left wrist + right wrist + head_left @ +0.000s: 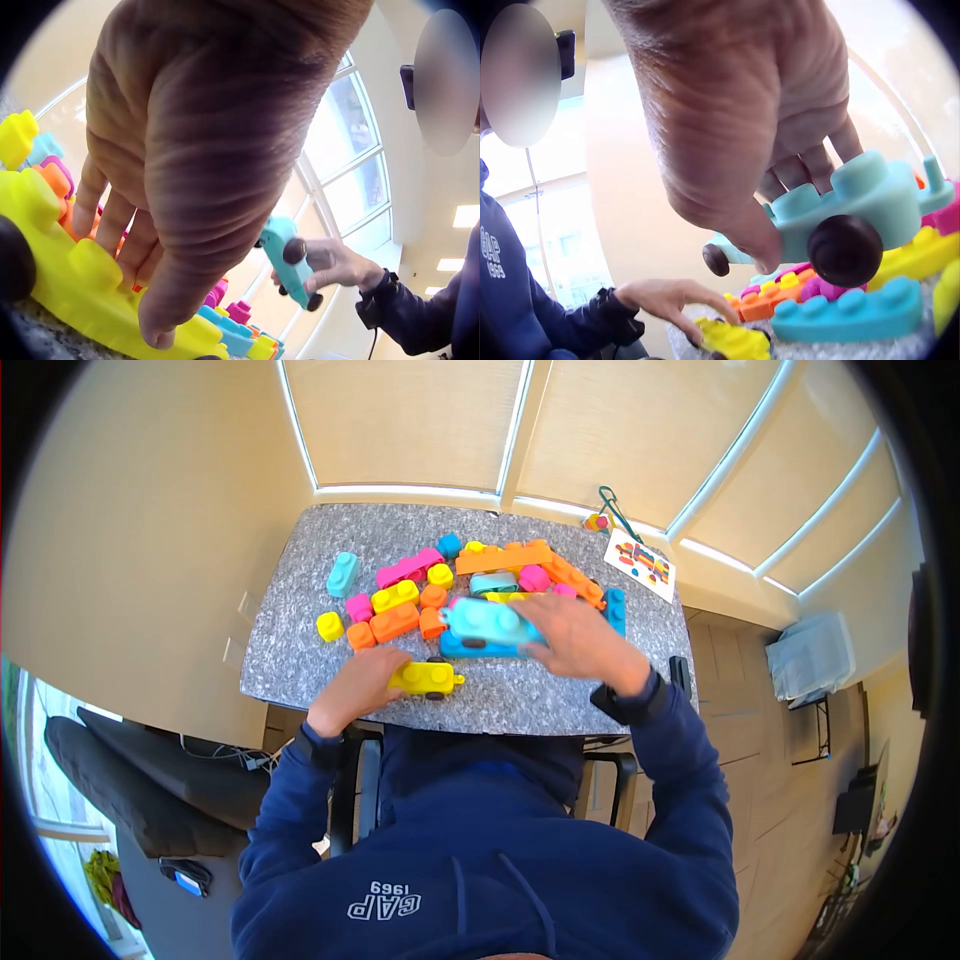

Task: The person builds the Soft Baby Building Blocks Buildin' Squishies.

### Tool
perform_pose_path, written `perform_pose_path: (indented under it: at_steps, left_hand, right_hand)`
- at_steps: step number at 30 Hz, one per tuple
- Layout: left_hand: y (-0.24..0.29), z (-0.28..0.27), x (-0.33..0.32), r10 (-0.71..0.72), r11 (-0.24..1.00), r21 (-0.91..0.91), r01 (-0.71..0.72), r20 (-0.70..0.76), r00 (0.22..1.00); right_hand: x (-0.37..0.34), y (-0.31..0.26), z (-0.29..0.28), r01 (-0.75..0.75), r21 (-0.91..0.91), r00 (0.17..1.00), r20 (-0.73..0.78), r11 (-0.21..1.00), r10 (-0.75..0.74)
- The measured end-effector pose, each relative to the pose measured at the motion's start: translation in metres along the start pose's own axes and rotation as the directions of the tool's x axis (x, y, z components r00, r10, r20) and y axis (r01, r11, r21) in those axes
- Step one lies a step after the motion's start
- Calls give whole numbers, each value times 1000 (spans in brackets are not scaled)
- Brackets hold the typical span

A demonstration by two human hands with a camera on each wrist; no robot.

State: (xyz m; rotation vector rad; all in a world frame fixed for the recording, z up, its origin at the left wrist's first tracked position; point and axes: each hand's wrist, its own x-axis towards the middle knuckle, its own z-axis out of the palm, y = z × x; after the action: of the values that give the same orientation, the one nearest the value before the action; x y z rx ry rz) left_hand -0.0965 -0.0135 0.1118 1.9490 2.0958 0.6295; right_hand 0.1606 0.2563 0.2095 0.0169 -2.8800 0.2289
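My right hand (585, 640) holds a turquoise toy car block (490, 622) with studs, dark wheels and a hitch at one end, thumb on one side and fingers on the other. In the right wrist view the car (802, 217) is raised over the table. My left hand (362, 682) pinches a yellow wheeled car block (428, 678) near the table's front edge. The left wrist view shows the thumb against the near side of that yellow car (82, 300), with the fingers over its far side. A long blue block (847, 316) lies below the turquoise car.
Several loose blocks spread over the grey speckled table (290, 670), among them orange block (395, 622), pink block (408, 568) and yellow cube (330, 626). A turquoise block (343, 573) lies at the left. A picture card (640, 565) rests at the back right corner.
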Motion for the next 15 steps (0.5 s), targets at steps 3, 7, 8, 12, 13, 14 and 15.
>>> perform_pose_path:
  at_steps: [3,7,8,12,13,14,15]
  left_hand:
    - [8,-2,4,16,999,37,-15,-22,1000]
    - [17,2,12,48,996,84,-43,-49,998]
    - [17,6,16,50,995,86,-46,-54,997]
    - [14,25,29,130,991,2,-131,-65,989]
    - [15,27,31,155,987,-23,-157,-67,986]
    - [15,29,32,164,986,-16,-165,-65,984]
    - [16,30,32,159,986,-35,-163,-98,982]
  right_hand:
    - [-41,-15,20,-61,13,992,116,998,59]
    - [-79,-15,61,-145,-1,978,152,989,143]
    - [-82,-16,67,-185,13,969,172,983,180]
    - [-86,-21,80,-195,-3,973,128,981,194]
    - [-86,-21,82,-199,-3,973,118,980,198]
    - [-85,-20,85,-175,-18,977,118,984,176]
    - [-85,-20,87,-152,-33,981,118,988,155]
